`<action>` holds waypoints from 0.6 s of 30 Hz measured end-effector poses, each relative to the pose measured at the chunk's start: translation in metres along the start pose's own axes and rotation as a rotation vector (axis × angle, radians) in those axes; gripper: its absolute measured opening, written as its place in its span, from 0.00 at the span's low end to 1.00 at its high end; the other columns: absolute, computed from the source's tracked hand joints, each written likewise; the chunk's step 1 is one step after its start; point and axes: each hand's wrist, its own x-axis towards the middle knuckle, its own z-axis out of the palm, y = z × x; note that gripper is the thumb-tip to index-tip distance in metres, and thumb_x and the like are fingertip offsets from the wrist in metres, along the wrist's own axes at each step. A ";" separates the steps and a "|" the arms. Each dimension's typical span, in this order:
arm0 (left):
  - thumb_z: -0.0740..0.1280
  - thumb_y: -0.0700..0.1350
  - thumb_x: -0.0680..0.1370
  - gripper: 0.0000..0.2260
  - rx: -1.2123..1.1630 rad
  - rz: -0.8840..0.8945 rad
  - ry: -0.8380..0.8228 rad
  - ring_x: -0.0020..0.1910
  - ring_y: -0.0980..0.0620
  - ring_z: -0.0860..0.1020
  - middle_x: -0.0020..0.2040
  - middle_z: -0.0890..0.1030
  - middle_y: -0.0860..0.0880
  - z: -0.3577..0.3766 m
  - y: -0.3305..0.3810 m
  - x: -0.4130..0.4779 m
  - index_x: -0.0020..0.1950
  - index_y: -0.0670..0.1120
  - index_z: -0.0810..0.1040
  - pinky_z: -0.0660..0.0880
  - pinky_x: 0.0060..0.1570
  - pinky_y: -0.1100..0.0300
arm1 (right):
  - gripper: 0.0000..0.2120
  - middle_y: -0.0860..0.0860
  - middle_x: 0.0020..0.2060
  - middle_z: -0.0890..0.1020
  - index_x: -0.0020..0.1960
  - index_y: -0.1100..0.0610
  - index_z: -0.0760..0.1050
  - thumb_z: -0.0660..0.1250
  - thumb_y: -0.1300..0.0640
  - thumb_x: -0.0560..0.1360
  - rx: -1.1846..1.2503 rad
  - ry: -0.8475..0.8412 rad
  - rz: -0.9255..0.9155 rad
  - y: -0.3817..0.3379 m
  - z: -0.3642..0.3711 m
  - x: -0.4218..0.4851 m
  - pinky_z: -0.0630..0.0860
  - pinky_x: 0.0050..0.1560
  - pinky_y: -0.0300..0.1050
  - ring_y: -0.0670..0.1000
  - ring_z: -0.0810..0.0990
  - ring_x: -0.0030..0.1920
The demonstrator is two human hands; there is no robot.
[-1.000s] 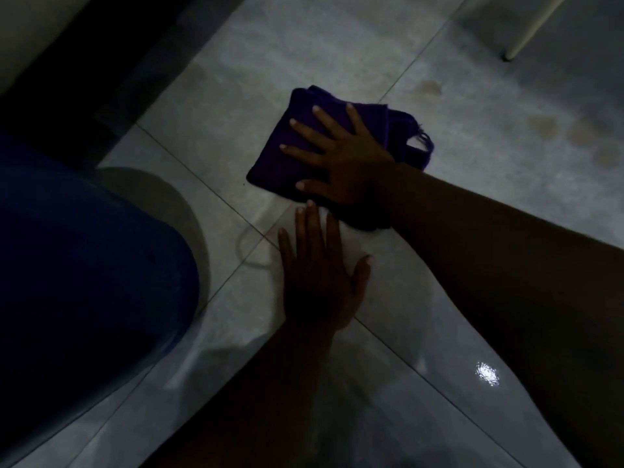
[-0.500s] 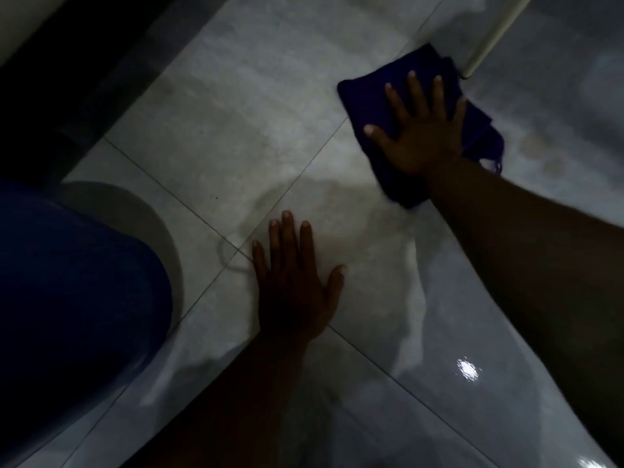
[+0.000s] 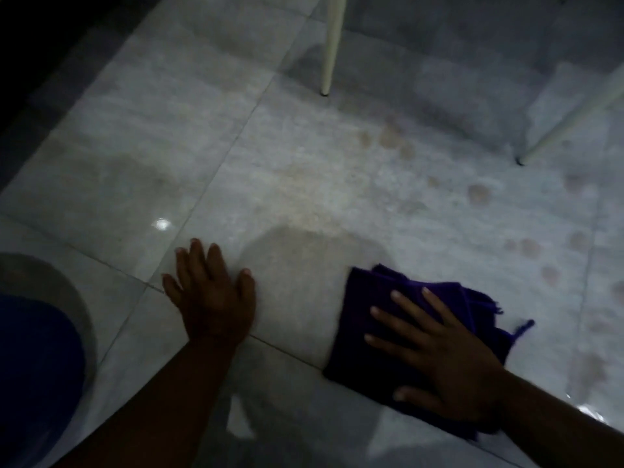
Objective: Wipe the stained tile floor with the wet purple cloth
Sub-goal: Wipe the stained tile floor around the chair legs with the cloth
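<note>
Right hand (image 3: 449, 363) is pressed flat, fingers spread apart, on the folded purple cloth (image 3: 378, 319), low right on the tile floor (image 3: 189, 136). Left hand (image 3: 212, 298) lies open, palm down on bare tile just beside it. Brownish round stains (image 3: 477, 194) dot the tiles beyond, near two pale chair legs (image 3: 332, 45).

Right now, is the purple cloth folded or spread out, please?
Folded: the purple cloth sits bunched in layers under the right hand.

Purple cloth (image 3: 364, 319); grey tile floor (image 3: 169, 146), brownish round stains (image 3: 477, 194); cream legs (image 3: 332, 45).
</note>
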 end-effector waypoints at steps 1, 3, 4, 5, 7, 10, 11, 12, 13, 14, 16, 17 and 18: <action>0.56 0.55 0.77 0.28 0.000 0.054 -0.003 0.77 0.33 0.63 0.76 0.66 0.35 -0.001 0.014 0.004 0.72 0.39 0.70 0.57 0.71 0.28 | 0.37 0.49 0.81 0.59 0.80 0.42 0.59 0.58 0.28 0.76 -0.007 -0.020 0.029 0.012 -0.001 -0.016 0.54 0.74 0.73 0.61 0.52 0.81; 0.58 0.54 0.77 0.28 -0.011 0.216 -0.052 0.78 0.35 0.62 0.77 0.65 0.36 0.000 0.049 0.018 0.73 0.41 0.69 0.55 0.72 0.29 | 0.38 0.49 0.81 0.58 0.80 0.43 0.57 0.58 0.28 0.76 -0.010 -0.043 0.120 0.038 -0.005 -0.037 0.54 0.74 0.73 0.61 0.52 0.81; 0.58 0.55 0.77 0.29 -0.022 0.268 -0.092 0.79 0.36 0.59 0.79 0.63 0.37 0.002 0.067 0.025 0.75 0.42 0.67 0.54 0.73 0.29 | 0.39 0.49 0.82 0.57 0.81 0.43 0.56 0.57 0.27 0.76 -0.011 -0.049 0.174 0.051 -0.008 -0.040 0.54 0.74 0.73 0.61 0.52 0.82; 0.56 0.57 0.78 0.30 -0.022 0.285 -0.132 0.80 0.37 0.55 0.81 0.59 0.39 0.004 0.084 0.031 0.77 0.43 0.64 0.51 0.74 0.30 | 0.39 0.50 0.82 0.56 0.81 0.43 0.54 0.55 0.27 0.76 -0.016 -0.049 0.228 0.063 -0.011 -0.039 0.53 0.75 0.72 0.61 0.51 0.82; 0.51 0.60 0.80 0.32 0.002 0.248 -0.183 0.82 0.39 0.47 0.83 0.51 0.42 0.013 0.107 0.040 0.81 0.45 0.55 0.47 0.76 0.31 | 0.39 0.50 0.82 0.55 0.82 0.42 0.50 0.50 0.26 0.76 -0.028 -0.025 0.340 0.089 -0.019 -0.023 0.51 0.76 0.71 0.60 0.50 0.82; 0.47 0.62 0.80 0.34 0.071 0.231 -0.136 0.82 0.38 0.47 0.83 0.50 0.41 0.024 0.114 0.040 0.81 0.44 0.52 0.46 0.76 0.32 | 0.38 0.50 0.83 0.51 0.81 0.39 0.43 0.43 0.25 0.76 -0.018 0.010 0.466 0.121 -0.034 0.030 0.45 0.78 0.68 0.60 0.46 0.82; 0.47 0.62 0.80 0.34 0.075 0.232 -0.117 0.81 0.38 0.49 0.83 0.51 0.41 0.025 0.115 0.040 0.81 0.44 0.53 0.47 0.76 0.33 | 0.38 0.50 0.83 0.49 0.81 0.39 0.42 0.41 0.25 0.75 -0.019 0.011 0.470 0.130 -0.039 0.052 0.44 0.78 0.68 0.60 0.44 0.82; 0.47 0.62 0.81 0.34 0.068 0.234 -0.108 0.81 0.38 0.50 0.82 0.52 0.40 0.025 0.115 0.039 0.81 0.44 0.54 0.48 0.77 0.33 | 0.39 0.49 0.83 0.47 0.81 0.40 0.42 0.39 0.24 0.75 -0.020 0.005 0.458 0.137 -0.044 0.075 0.44 0.78 0.69 0.60 0.43 0.82; 0.47 0.63 0.81 0.34 0.062 0.235 -0.103 0.81 0.38 0.50 0.82 0.53 0.40 0.025 0.115 0.040 0.81 0.44 0.55 0.48 0.77 0.34 | 0.39 0.49 0.83 0.45 0.81 0.40 0.41 0.38 0.24 0.74 -0.017 0.003 0.435 0.144 -0.049 0.100 0.43 0.78 0.69 0.60 0.42 0.82; 0.48 0.63 0.80 0.34 0.058 0.233 -0.102 0.81 0.38 0.50 0.82 0.53 0.41 0.026 0.115 0.040 0.81 0.44 0.55 0.49 0.77 0.34 | 0.40 0.49 0.83 0.43 0.81 0.40 0.40 0.37 0.24 0.74 -0.017 0.009 0.409 0.149 -0.053 0.123 0.42 0.77 0.70 0.59 0.40 0.82; 0.47 0.64 0.80 0.35 0.058 0.228 -0.116 0.81 0.38 0.50 0.82 0.53 0.41 0.026 0.115 0.039 0.81 0.44 0.54 0.49 0.77 0.34 | 0.40 0.47 0.82 0.41 0.81 0.39 0.39 0.38 0.23 0.74 -0.012 0.020 0.362 0.156 -0.060 0.163 0.40 0.77 0.70 0.58 0.38 0.81; 0.47 0.64 0.80 0.35 0.060 0.228 -0.117 0.81 0.38 0.50 0.82 0.52 0.41 0.026 0.115 0.039 0.81 0.44 0.54 0.49 0.77 0.34 | 0.40 0.47 0.82 0.40 0.81 0.38 0.39 0.38 0.23 0.73 -0.008 0.022 0.348 0.162 -0.064 0.179 0.39 0.77 0.70 0.58 0.37 0.81; 0.47 0.65 0.80 0.35 0.060 0.231 -0.113 0.81 0.38 0.50 0.82 0.52 0.41 0.026 0.115 0.039 0.81 0.44 0.54 0.50 0.77 0.34 | 0.40 0.46 0.82 0.40 0.81 0.38 0.39 0.39 0.23 0.73 -0.008 0.027 0.344 0.169 -0.068 0.192 0.39 0.77 0.70 0.57 0.37 0.81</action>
